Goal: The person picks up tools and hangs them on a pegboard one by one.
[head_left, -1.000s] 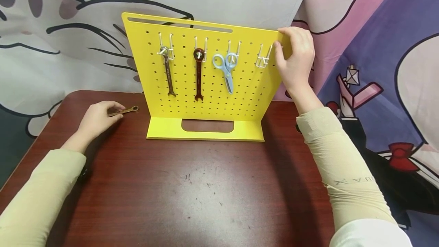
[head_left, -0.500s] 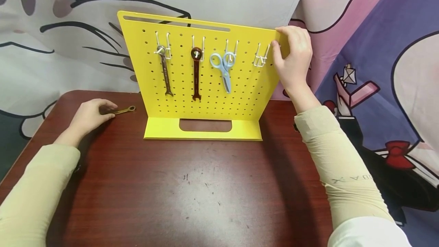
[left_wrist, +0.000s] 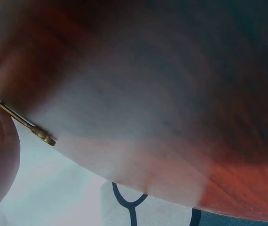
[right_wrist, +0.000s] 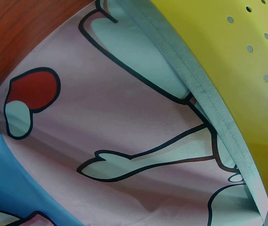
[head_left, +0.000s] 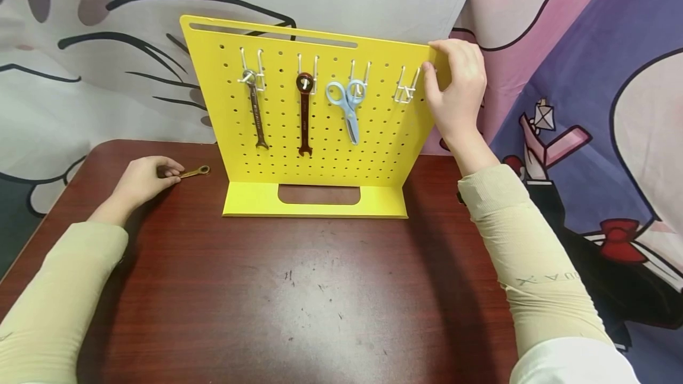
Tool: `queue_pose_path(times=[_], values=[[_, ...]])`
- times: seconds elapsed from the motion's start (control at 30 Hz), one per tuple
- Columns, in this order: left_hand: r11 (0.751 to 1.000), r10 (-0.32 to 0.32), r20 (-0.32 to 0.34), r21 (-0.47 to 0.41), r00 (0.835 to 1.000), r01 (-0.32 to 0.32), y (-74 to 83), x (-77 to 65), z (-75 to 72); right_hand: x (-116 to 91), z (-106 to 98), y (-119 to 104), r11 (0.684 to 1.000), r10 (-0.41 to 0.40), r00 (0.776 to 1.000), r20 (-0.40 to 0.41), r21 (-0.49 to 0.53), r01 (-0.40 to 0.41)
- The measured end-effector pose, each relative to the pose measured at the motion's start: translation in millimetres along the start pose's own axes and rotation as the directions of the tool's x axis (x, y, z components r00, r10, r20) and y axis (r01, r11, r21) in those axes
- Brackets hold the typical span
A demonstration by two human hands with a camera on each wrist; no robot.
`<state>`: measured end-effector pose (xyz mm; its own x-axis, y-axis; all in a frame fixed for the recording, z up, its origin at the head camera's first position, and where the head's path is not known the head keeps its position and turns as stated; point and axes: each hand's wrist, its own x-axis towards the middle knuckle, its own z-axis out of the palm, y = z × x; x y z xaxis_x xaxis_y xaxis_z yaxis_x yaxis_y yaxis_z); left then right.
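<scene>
At the table's far left, my left hand (head_left: 143,182) pinches a small gold-coloured combination wrench (head_left: 200,171), its ring end pointing right. In the left wrist view the same wrench (left_wrist: 19,117) juts out from the fingers; its other end is hidden by the hand. My right hand (head_left: 458,89) grips the upper right corner of a yellow pegboard (head_left: 331,162). On the board's white hooks hang a silver wrench (head_left: 256,111), a dark wrench (head_left: 305,114) and light blue scissors (head_left: 349,105). The rightmost hook (head_left: 407,90) carries nothing.
The pegboard stands on its yellow base (head_left: 251,199) at the back of a reddish-brown table (head_left: 256,295). Close behind it hangs a cloth backdrop (head_left: 133,22) with cartoon drawings. More patterned cloth (right_wrist: 124,122) shows beside the board in the right wrist view.
The head view has shifted slightly, so the board appears a little further left. My left hand has drawn slightly left along the wrench. The right hand keeps its grip on the board's corner.
</scene>
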<state>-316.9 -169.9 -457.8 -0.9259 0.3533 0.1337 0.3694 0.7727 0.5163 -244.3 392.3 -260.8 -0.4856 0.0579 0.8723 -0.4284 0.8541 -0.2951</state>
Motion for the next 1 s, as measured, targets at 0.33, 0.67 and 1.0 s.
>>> queue_pose_path(times=[0.33,0.67,1.0], values=[[1.000,-0.026,0.042,-0.007,0.999,0.027,-0.3,0.3,-6.4,0,0,-1,1.000,0.005,1.000,0.002,0.001,-0.005],[0.999,-0.045,0.133,-0.003,0.990,0.046,0.6,1.3,-14.9,-2,0,0,1.000,0.010,1.000,0.004,0.003,-0.010],[0.998,-0.058,0.194,-0.007,0.979,0.061,1.7,-0.6,-15.2,0,-1,-1,1.000,0.003,1.000,-0.003,0.013,-0.003]])
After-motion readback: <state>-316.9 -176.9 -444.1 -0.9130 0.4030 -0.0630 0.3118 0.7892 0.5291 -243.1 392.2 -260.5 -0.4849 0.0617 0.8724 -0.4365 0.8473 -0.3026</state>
